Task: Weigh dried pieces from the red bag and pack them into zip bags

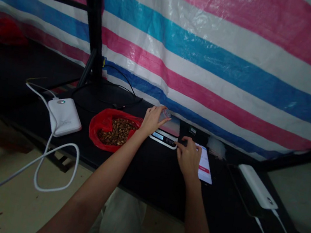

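My left hand [151,120] is closed around a small clear plastic cup [165,114], tilted above the plate of a digital kitchen scale [171,127]. The scale's display is lit, but its digits are too small to read. My right hand [189,156] has its fingers apart, with the index finger reaching to the buttons at the scale's right front. Left of the scale, an opened red plastic bag [97,125] holds many small brown pieces [119,130], like nuts or seeds. Beside my right hand lies a phone [205,167] with its screen on.
A white power bank [65,117] with a white cable lies at the left. Another white power bank [258,186] lies on a dark phone at the right. Crumpled clear plastic [217,146] rests behind the lit phone. A striped tarp [210,66] hangs behind the black table.
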### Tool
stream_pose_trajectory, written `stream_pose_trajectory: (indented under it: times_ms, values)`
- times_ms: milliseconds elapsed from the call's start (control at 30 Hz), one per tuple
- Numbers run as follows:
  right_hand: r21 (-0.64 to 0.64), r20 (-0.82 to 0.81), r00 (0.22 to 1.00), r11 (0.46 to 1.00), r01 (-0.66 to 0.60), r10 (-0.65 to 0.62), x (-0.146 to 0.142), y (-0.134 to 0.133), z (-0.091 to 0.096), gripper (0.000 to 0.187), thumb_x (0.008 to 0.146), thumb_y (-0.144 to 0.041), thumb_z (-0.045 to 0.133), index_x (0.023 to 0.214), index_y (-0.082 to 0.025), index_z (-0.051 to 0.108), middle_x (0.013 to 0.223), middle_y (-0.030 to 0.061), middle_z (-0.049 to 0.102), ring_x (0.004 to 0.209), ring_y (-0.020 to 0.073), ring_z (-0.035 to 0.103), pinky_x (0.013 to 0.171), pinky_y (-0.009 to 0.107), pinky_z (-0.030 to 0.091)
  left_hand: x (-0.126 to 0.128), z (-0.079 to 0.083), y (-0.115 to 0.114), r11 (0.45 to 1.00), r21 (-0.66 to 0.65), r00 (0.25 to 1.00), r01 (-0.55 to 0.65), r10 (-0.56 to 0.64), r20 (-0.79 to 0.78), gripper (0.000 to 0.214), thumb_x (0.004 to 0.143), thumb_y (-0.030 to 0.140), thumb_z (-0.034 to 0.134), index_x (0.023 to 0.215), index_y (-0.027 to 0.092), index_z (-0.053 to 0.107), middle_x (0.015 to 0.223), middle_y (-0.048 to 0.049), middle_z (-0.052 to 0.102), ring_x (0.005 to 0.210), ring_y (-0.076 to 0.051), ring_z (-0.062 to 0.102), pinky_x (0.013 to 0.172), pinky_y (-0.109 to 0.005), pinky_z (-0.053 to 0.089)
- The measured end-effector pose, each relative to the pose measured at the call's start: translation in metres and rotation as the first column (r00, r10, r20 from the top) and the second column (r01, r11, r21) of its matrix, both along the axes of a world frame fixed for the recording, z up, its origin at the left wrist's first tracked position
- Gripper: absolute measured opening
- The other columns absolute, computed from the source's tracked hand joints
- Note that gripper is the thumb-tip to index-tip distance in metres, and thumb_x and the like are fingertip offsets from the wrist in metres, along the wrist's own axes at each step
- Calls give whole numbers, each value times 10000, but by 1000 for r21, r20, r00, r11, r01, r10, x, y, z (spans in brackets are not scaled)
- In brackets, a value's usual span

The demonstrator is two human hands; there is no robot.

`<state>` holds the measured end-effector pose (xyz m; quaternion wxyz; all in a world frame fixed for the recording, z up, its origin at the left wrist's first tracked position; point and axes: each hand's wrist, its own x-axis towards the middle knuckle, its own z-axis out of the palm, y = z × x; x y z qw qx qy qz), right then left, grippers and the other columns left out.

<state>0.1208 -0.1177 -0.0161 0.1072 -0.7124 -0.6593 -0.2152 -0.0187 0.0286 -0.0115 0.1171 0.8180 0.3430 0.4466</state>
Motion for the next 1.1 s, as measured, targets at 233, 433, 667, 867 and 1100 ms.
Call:
stream_pose_trajectory:
  times_ms: [233,433,667,867,1100]
  values:
    - [-23,-4,1000,1000,-14,14,2,2,-2,255,769,-138,502,927,-264,658,1047,39,498,887,190,447,724,332,253,0,1,1,1000,-1,1000,-18,18,-5,493,794,507,435,1152,170,410,1127,-74,538,1012,-213,456,889,-317,292]
    - [-13,14,999,999,-37,37,2,3,-5,244,774,-132,502,917,-256,656,1012,35,506,866,179,452,712,322,252,7,-4,1,1000,16,1000,3,-3,-6,471,789,498,452,1129,173,435,1092,-66,557,986,-203,466,869,-312,303]
    - [-37,16,997,997,-73,73,2,8,-4,189,808,-167,477,804,-212,661,963,38,533,830,167,468,666,307,246,5,-6,3,998,3,994,-68,67,91,450,799,476,451,1122,162,435,1090,-72,552,999,-191,468,852,-292,317]
    - [-52,35,999,998,-31,33,-3,7,-8,208,821,-181,445,829,-189,653,941,49,554,814,179,464,657,311,252,3,-4,3,998,6,993,-59,58,101,443,796,468,463,1116,162,441,1093,-70,552,1003,-186,473,857,-282,313]
    - [79,-42,998,995,57,-53,-2,5,-6,257,771,-141,472,953,-227,631,1029,50,521,874,198,466,690,326,262,0,-2,3,996,12,993,-87,86,80,439,797,467,461,1116,166,444,1088,-70,553,1001,-188,473,846,-285,318]
